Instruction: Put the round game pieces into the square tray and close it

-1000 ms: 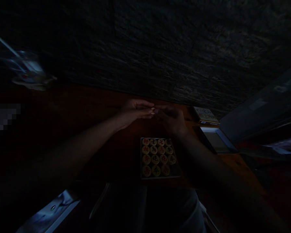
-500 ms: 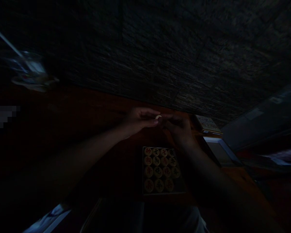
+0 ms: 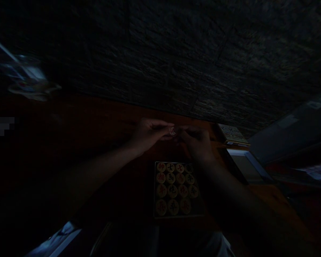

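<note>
Between the thumb and fingers of my left hand (image 3: pixel 147 134) is a small round Chinese chess piece (image 3: pixel 172 132), its marked face partly showing. My right hand (image 3: pixel 196 141) is closed right beside it, fingertips at the piece's right side; whether they grip anything is too dark to tell. Below both hands, a shallow square box (image 3: pixel 154 191) lies on the table, holding rows of round pieces with red and dark characters. Its near right corner has no visible piece and lies in shadow beside my right forearm.
To the right lie a flat printed box (image 3: pixel 232 134) and an open tray-like lid (image 3: pixel 246 166) on the wooden table (image 3: pixel 107 114). A dark stone wall (image 3: pixel 149 64) rises behind. At far left stands a clear cup (image 3: pixel 29 71) with a straw. The scene is very dim.
The piece in my left hand has turned from pale edge to showing part of its marked face. My hands stay close together. The view has shifted slightly.
</note>
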The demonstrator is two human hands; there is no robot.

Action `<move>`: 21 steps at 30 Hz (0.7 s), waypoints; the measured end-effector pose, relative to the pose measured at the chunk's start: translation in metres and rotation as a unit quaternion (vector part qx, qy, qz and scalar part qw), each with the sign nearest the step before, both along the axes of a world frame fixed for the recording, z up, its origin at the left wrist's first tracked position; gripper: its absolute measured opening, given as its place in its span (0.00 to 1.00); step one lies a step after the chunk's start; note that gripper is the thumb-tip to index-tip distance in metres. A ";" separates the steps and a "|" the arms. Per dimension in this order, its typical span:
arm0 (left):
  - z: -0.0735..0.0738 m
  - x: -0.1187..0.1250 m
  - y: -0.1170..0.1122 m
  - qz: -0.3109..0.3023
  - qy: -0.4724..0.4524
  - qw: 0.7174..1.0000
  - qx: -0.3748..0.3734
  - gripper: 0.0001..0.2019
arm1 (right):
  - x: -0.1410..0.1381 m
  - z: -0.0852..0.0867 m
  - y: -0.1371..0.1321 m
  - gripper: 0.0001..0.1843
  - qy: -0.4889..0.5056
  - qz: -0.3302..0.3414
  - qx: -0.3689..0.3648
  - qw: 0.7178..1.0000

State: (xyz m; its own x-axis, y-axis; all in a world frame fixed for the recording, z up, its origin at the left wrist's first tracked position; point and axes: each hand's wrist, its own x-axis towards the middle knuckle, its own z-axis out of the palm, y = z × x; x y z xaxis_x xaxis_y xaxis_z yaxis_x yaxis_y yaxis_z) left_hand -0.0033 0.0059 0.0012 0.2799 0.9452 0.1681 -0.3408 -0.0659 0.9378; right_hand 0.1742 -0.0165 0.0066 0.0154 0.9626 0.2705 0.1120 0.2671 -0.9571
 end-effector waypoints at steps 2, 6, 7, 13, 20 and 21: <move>-0.001 0.000 0.000 0.001 -0.007 1.000 0.004 0.20 | 0.000 0.001 -0.001 0.15 0.000 -0.002 0.001 1.000; -0.004 -0.002 0.003 0.003 0.022 0.999 0.045 0.19 | 0.000 0.003 -0.001 0.16 0.003 0.005 0.002 1.000; -0.004 -0.002 0.003 0.005 0.038 0.998 0.058 0.18 | 0.000 0.004 -0.001 0.15 0.006 0.006 0.004 1.000; -0.001 -0.001 0.001 0.015 0.041 0.997 0.056 0.15 | -0.002 0.005 -0.002 0.15 -0.001 0.008 0.012 1.000; -0.001 -0.001 0.002 -0.002 -0.014 1.000 0.002 0.11 | 0.001 0.002 -0.001 0.12 -0.002 0.004 0.012 1.000; -0.002 -0.001 0.002 -0.003 -0.012 1.000 0.011 0.11 | 0.001 0.002 -0.001 0.13 -0.004 0.002 0.011 1.000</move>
State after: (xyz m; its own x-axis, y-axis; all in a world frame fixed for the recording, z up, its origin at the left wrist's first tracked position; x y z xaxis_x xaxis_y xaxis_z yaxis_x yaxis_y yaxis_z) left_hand -0.0039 0.0084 -0.0010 0.2814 0.9393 0.1963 -0.3631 -0.0852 0.9278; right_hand 0.1750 -0.0173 0.0081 0.0086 0.9562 0.2925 0.1188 0.2895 -0.9498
